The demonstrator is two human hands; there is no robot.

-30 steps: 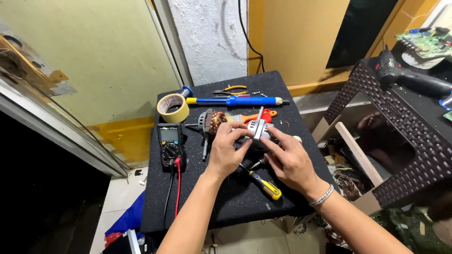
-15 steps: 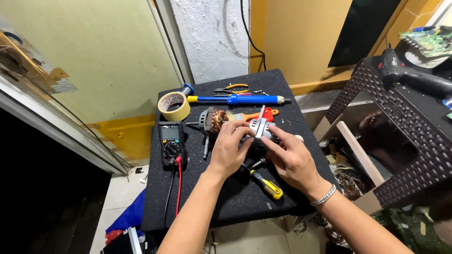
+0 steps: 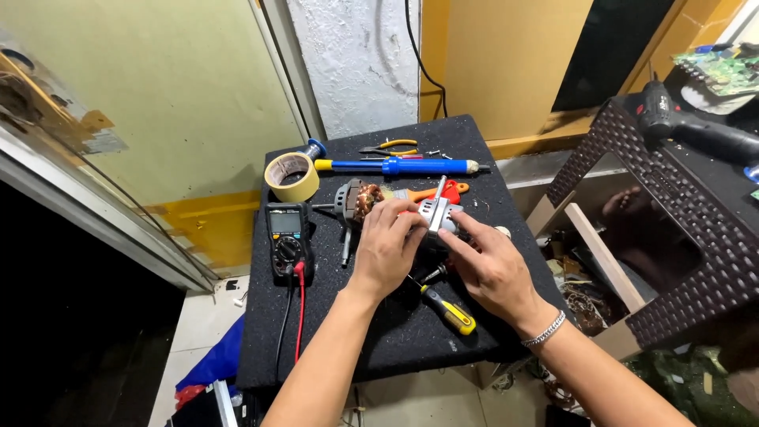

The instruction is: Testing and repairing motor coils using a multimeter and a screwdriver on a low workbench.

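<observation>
Both hands grip a small silver motor housing (image 3: 433, 217) on the black bench (image 3: 332, 332): left hand (image 3: 387, 247) clasping its left side, right hand (image 3: 489, 265) pinching its right, shaft upright.

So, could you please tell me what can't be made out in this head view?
- Grey metal part: mostly hidden by left hand and right hand.
- Multimeter screen: too small to read.
- Circuit board: cut off by the frame edge.
</observation>
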